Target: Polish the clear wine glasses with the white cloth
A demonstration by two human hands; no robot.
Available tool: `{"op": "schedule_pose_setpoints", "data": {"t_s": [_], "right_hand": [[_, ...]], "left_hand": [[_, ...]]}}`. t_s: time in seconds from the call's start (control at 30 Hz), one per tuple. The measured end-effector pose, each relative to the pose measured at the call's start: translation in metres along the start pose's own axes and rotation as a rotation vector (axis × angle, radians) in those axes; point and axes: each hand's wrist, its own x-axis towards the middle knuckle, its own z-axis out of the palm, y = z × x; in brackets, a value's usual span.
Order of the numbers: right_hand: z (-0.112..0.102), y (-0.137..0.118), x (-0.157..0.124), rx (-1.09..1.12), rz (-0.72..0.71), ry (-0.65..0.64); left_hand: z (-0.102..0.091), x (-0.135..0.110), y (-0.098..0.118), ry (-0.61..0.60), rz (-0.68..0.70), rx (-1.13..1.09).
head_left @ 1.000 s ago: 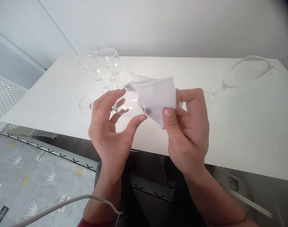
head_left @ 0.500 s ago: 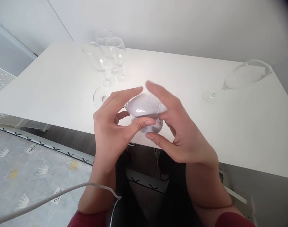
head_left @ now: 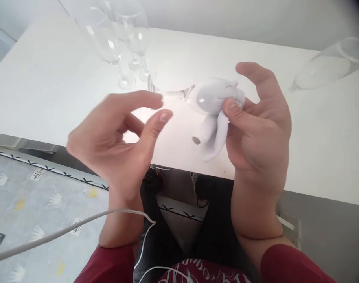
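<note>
A stemmed glass (head_left: 201, 100) is held sideways above the white table, its foot to the left and its rim to the right. My right hand (head_left: 256, 122) grips it at the rim, the thumb pressing on a pale cloth (head_left: 219, 135). Part of that cloth appears to fill the bowl, while a loose end hangs below it. Just beneath the stem, my left hand (head_left: 123, 129) is open, thumb and forefinger apart with nothing between them. The fingers of my right hand behind the rim are partly hidden.
Several clear stemmed glasses, including a front one (head_left: 104, 43), stand at the back left of the white table (head_left: 43, 94). Another glass (head_left: 323, 70) is at the far right. A white cable (head_left: 79, 224) crosses my left forearm. A wall rises behind the table.
My left hand has come away from the glass to the left. My right hand has moved up and right with the glass, and the cloth's loose end now shows. The view has shifted closer.
</note>
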Motion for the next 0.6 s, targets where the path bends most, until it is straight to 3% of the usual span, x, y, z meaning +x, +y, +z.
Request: {"op": "schedule_pose_setpoints", "data": {"t_s": [0.03,0.07,0.13,0.23,0.43,0.6], "right_hand": [[-0.002,0.001,0.001,-0.005,0.013,0.004],[-0.002,0.001,0.002,-0.006,0.033,-0.008],[-0.003,0.002,0.004,0.013,0.094,-0.086],[0.0,0.0,0.003,0.055,0.147,-0.196],[0.005,-0.012,-0.004,-0.142,0.063,-0.352],[0.007,-0.012,-0.004,-0.335,-0.04,-0.377]], "left_hand": [[0.002,0.002,-0.005,0.088,0.067,0.068],[0.004,0.004,-0.011,0.101,0.138,0.099],[0.01,0.008,-0.02,0.047,0.141,0.051],[0.018,0.01,-0.031,-0.047,0.043,-0.134],[0.03,0.005,-0.051,0.076,-0.211,-0.191],[0.035,0.002,-0.065,-0.133,-0.403,-0.224]]}}
